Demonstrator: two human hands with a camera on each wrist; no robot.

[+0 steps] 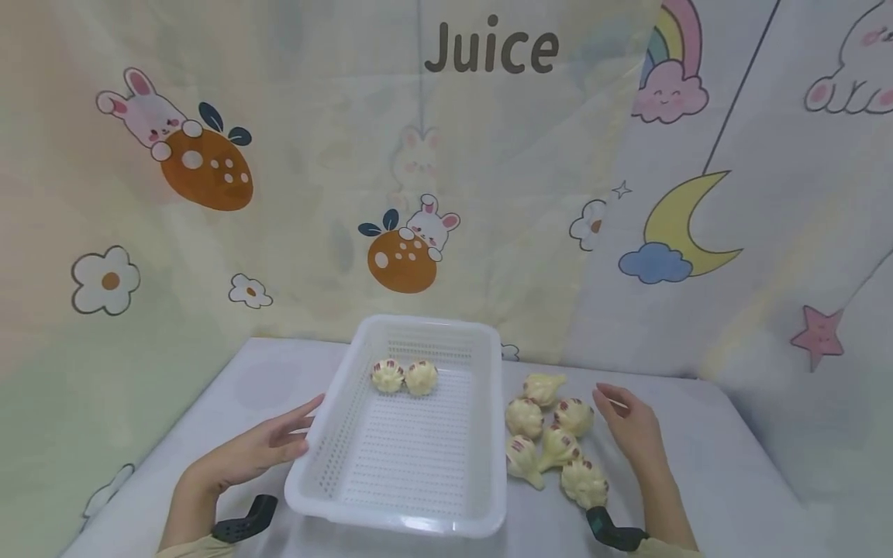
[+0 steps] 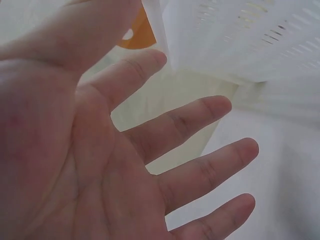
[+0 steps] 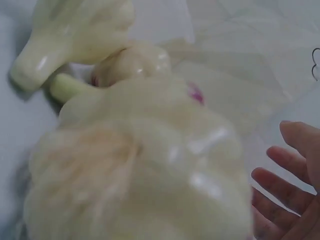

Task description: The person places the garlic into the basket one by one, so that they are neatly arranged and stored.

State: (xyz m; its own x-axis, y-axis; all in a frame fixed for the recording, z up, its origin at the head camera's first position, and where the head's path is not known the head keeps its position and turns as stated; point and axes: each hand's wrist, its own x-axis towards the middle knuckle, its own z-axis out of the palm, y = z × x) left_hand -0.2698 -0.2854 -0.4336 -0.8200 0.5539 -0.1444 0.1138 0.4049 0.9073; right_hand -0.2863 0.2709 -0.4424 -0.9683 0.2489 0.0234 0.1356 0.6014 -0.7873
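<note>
Cartoon-printed cloth (image 1: 300, 240) is hung behind a white desk (image 1: 718, 449), on which a white basket (image 1: 418, 523) is placed, its long axis running front to back. Right of the basket, six garlic bulbs (image 1: 560, 447) are gathered, nearer to the right hand (image 1: 631, 426), by which nothing is held, fingers loosely bent. Two bulbs (image 1: 422, 377) are contained in the basket's far left part. Left of the basket, the left hand (image 1: 261, 446) is placed with fingers extended, nothing being grasped; whether the rim is touched cannot be told.

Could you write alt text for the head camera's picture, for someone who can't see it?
A white basket holds two garlic bulbs on a pale table. A person's left hand is at the basket's left side; the empty right hand is beside six more bulbs.
</note>
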